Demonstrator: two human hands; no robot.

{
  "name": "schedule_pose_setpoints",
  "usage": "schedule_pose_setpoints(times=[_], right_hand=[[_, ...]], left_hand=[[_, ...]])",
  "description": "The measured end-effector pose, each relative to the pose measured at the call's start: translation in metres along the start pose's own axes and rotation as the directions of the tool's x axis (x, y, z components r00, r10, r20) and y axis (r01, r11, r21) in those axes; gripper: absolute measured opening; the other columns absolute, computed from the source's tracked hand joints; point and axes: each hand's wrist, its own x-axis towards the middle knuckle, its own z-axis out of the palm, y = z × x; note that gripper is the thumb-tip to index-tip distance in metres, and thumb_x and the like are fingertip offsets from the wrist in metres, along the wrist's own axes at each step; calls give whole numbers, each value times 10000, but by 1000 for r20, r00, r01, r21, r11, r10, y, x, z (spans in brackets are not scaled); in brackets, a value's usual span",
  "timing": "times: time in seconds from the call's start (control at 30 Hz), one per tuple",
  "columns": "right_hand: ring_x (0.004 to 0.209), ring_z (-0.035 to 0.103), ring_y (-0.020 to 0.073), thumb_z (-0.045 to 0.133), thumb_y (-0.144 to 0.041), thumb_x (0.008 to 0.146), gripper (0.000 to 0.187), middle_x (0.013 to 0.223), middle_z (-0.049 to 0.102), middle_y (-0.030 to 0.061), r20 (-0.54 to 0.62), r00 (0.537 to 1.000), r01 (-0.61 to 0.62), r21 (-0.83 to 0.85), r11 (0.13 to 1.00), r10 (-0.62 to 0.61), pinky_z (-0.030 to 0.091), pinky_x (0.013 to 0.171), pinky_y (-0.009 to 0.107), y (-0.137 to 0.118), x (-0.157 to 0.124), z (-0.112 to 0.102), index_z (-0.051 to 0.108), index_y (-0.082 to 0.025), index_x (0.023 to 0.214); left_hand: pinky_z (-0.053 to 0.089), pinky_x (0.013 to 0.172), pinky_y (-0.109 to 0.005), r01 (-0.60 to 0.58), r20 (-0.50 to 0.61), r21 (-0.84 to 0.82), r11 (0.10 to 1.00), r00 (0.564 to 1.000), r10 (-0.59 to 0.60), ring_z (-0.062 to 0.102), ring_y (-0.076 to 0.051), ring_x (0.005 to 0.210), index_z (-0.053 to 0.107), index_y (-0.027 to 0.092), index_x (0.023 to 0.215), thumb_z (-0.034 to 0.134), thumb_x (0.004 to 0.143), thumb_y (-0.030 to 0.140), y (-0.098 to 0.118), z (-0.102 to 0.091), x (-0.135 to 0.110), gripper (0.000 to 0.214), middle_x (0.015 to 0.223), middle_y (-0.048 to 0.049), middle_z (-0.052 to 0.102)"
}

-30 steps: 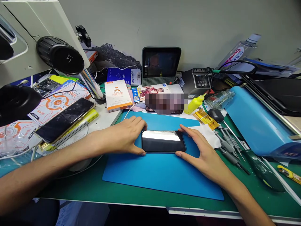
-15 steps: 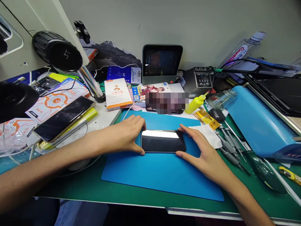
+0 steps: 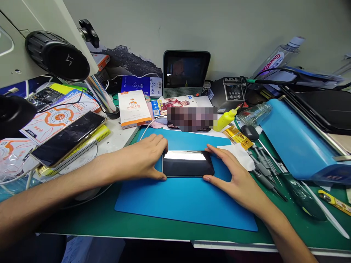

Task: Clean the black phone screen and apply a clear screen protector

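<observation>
A smartphone (image 3: 186, 168) with a dark screen lies sideways on a blue mat (image 3: 183, 204), a bright strip of light reflected along its upper part. My left hand (image 3: 152, 157) grips its left end, the thumb at the near corner and the bent fingers at the far one. At the right end, my right hand (image 3: 230, 171) holds the phone's edges between thumb and fingertips, with its palm off the screen. Beyond the phone, a pixelated patch covers part of another device and a printed sheet (image 3: 175, 104).
Screwdrivers (image 3: 264, 171), a dark green-handled tool (image 3: 303, 197) and a yellow cutter (image 3: 334, 201) lie on the right. A yellow squeeze bottle (image 3: 226, 119) stands behind. Left are a microscope knob (image 3: 59, 56), a black phone (image 3: 70, 138) and a white-orange box (image 3: 134, 109).
The whole view has shifted slightly, so everything appears a little further left. Both hands keep the same hold on the smartphone, which stays in place on the mat.
</observation>
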Motion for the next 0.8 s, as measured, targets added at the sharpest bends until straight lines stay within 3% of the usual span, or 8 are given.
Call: schedule_pose_setpoints(times=[0.37,0.6,0.8], right_hand=[[1445,505,341,699,-577,941,775,1546,529,60,36,998,48,1,999,-48,449,1202,564,1,-7,-3,338,-437,1613],[1453,503,333,695,-577,942,776,1561,522,46,56,998,41,-3,999,-40,441,1212,551,2,-7,-5,330,-450,1616],[1471,485,332,695,-553,950,772,1577,508,53,72,997,39,25,999,-41,414,1234,553,5,-8,-7,329,-433,1618]], left_hand=[[478,885,-383,-26,-4,-55,998,1000,25,582,-289,1065,546,208,1076,775,851,497,-7,3,-1,433,1109,-69,586],[475,887,-366,-10,13,-103,995,1000,12,584,-286,1076,547,215,1125,816,805,602,-12,6,-1,570,1144,-63,584],[465,869,-375,-39,13,-41,998,999,39,581,-288,1050,547,194,1115,765,877,584,-11,6,0,506,1100,-70,580]])
